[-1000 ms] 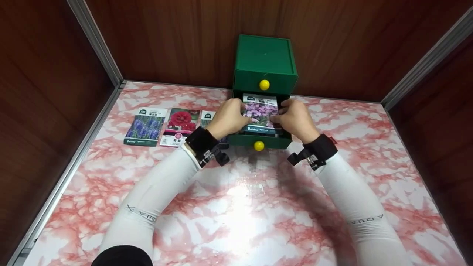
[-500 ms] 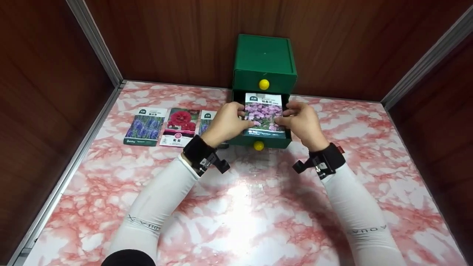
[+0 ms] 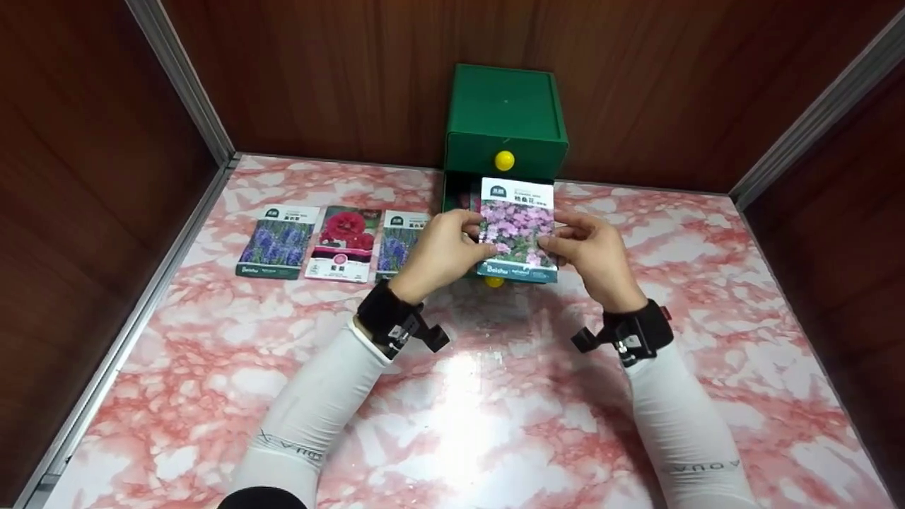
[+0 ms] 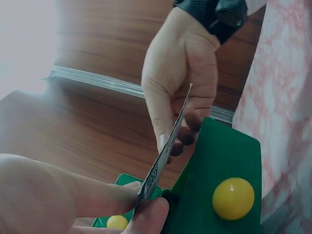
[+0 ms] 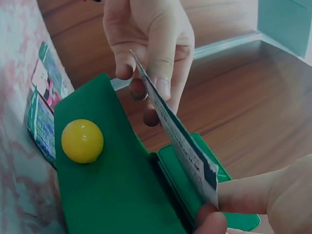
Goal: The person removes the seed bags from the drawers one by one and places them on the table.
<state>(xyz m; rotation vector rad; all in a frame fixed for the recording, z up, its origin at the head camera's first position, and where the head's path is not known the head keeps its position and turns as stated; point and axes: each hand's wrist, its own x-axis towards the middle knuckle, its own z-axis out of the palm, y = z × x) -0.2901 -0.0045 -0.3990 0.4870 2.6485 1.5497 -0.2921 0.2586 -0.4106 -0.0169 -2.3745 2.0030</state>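
A flower seed packet (image 3: 518,230) with pink-purple blossoms is held up in front of the green drawer box (image 3: 505,102). My left hand (image 3: 444,249) pinches its left edge between thumb and fingers. On the opposite edge, my right hand (image 3: 592,258) pinches it the same way. Seen edge-on in the left wrist view, the packet (image 4: 163,151) stands tilted above the pulled-out lower drawer (image 4: 219,165). That drawer's yellow knob (image 5: 82,141) shows large in the right wrist view. Most of the drawer's inside is hidden behind the packet in the head view.
Left of the box lie a lavender packet (image 3: 277,242), a red-flower packet (image 3: 343,244) and another lavender packet (image 3: 397,244), partly covered by my left hand. The upper drawer, with its yellow knob (image 3: 504,161), is closed. Wood-look walls (image 3: 339,85) enclose the marbled table (image 3: 459,424).
The pink-flower packet has come up out of the lower drawer, toward me and slightly right, in both hands. The drawer box and the row of packets on the table stay put.
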